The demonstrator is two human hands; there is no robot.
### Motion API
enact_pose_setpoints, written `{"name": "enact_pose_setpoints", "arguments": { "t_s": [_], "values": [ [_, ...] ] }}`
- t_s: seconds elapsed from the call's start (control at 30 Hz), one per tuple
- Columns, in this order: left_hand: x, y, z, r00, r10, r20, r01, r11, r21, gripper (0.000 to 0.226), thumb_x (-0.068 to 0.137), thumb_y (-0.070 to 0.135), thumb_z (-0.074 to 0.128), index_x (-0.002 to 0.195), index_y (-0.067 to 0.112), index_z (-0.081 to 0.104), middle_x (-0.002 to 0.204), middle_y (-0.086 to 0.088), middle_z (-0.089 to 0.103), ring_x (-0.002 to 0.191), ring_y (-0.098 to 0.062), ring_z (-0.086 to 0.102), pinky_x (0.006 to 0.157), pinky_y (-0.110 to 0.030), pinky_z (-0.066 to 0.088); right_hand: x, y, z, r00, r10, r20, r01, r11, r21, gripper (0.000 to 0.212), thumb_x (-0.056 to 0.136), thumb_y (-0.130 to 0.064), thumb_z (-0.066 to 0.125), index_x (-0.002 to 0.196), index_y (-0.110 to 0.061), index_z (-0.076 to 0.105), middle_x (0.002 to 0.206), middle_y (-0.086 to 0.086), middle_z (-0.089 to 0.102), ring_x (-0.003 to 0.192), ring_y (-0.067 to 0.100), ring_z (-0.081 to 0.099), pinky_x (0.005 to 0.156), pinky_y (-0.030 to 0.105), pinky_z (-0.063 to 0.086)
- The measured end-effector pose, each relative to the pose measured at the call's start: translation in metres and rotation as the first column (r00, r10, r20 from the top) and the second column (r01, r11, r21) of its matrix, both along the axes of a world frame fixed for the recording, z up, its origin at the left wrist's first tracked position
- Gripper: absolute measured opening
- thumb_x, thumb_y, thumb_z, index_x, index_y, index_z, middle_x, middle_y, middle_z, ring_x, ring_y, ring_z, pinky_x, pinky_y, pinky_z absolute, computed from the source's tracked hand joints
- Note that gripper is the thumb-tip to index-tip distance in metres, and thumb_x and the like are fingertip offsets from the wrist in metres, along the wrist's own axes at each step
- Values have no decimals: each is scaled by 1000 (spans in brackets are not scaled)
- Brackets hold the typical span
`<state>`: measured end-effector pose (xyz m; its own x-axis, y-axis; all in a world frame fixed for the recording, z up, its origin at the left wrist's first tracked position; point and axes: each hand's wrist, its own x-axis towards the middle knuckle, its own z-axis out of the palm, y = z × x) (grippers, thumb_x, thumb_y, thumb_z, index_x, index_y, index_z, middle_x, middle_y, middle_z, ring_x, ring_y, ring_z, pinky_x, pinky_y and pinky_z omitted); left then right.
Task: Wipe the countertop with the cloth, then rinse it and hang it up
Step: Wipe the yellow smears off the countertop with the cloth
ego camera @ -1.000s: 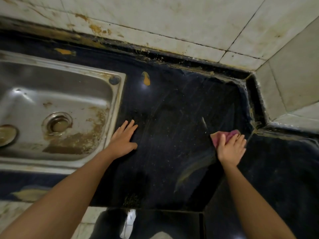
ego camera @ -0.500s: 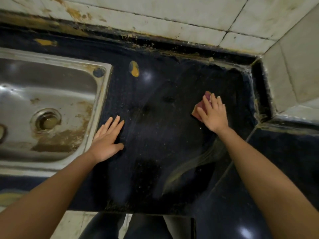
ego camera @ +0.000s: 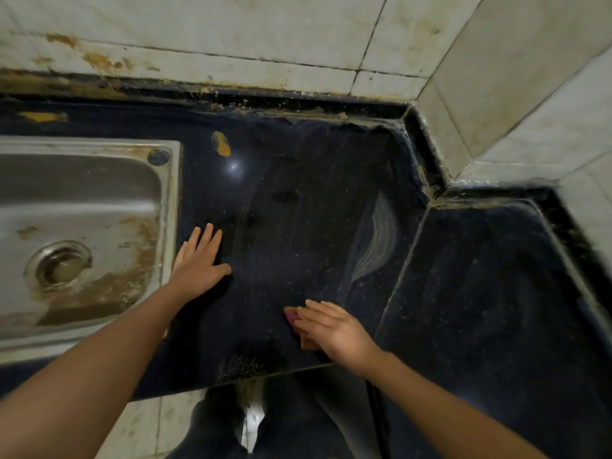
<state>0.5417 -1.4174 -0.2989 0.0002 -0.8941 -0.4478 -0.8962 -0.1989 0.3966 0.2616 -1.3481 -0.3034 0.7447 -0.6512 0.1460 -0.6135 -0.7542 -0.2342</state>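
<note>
Wiping is still going on, and I judge the task to be sitting in its first step. The right hand (ego camera: 334, 332) is lying flat with fingers stretched out, pressing the cloth (ego camera: 291, 315) onto the counter (ego camera: 298, 226) near its front edge; it is not curling round the cloth, of which only a pink corner is peeking out past the fingertips. The left hand (ego camera: 198, 263) is resting open, palm down, fingers straight, on the counter just beside the sink (ego camera: 172, 210), holding nothing and seemingly bracing the body. A pale curved streak (ego camera: 377, 240) is showing near the seam on the right, which suggests that part is getting wet passes, while a yellow stain (ego camera: 221, 144) behind the left hand and the grime along the wall (ego camera: 231, 34) joint are looking untouched. Rinsing and hanging are both remaining: the cloth is nowhere near the sink, no water is running that I can see, and no hanging place is appearing in view. Against half a second ago, the right hand is now working close to the front edge, having drawn the cloth back from the far part of the counter near the corner; a second ago it was out by the seam. The left hand is keeping its spot by the sink throughout.
</note>
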Motion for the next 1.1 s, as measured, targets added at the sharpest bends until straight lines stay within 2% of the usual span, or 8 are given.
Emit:
{"name": "enact_pose_setpoints", "arguments": {
  "t_s": [0.1,0.2,0.27,0.33,0.4,0.63,0.97,1.1],
  "values": [
    [-1,0,0,1000,-6,8,6,1000,-6,77,90,34,49,148,19,1,155,1,-13,142,-18,-15,114,-37,-3,-12,-33,36,948,-140,287,104,985,137,47,97,-39,37,102,-4,68,113,12,66,104,17,63,95,29,46],
    [-1,1,0,1000,2,-8,-2,1000,-10,76,91,32,49,148,20,1,155,2,-13,141,-16,-17,114,-36,-5,-51,-91,66,822,-377,428,329,926,184,39,96,-27,44,106,6,63,117,12,57,112,-11,49,99,5,32],
    [-1,1,0,1000,15,-19,-15,1000,-15,76,91,31,49,148,21,1,155,4,-15,141,-14,-18,114,-35,-6,-88,-142,67,698,-588,407,539,807,241,33,92,-18,45,106,5,64,117,16,61,113,1,54,97,2,29],
    [-2,2,-1,1000,17,-15,-18,1000,-16,77,91,31,50,148,22,-1,154,5,-16,140,-13,-19,114,-34,-6,-122,-182,52,529,-776,345,706,627,329,33,91,-17,43,112,1,63,118,18,62,112,25,57,95,10,33],
    [-2,2,-3,1000,18,-3,-18,1000,-13,79,91,32,50,148,23,-3,154,6,-17,140,-12,-19,114,-33,-7,-143,-211,26,428,-872,237,797,487,357,30,93,-9,45,117,2,59,125,19,58,117,31,54,99,21,32],
    [-2,3,-8,997,42,70,-41,999,-14,81,90,31,52,147,23,-5,154,6,-17,139,-11,-20,113,-31,-8,-120,-274,-15,611,-792,4,763,590,264,37,97,-24,39,131,-17,51,147,4,38,140,28,20,113,44,10],
    [-5,2,-6,995,22,94,-21,1000,-11,76,93,42,44,148,21,-5,154,5,-18,140,-14,-19,114,-34,-7,-90,-143,-34,757,-649,75,599,735,318,44,91,-40,35,122,-21,59,134,3,53,129,32,41,107,58,24],
    [-6,4,-5,990,-18,141,23,999,-34,77,93,48,40,148,19,-4,155,0,-17,141,-18,-17,115,-37,-4,-48,-30,-31,785,-597,165,541,791,285,52,97,-48,24,118,-19,61,123,8,62,123,28,39,102,38,22]
  ]
}}
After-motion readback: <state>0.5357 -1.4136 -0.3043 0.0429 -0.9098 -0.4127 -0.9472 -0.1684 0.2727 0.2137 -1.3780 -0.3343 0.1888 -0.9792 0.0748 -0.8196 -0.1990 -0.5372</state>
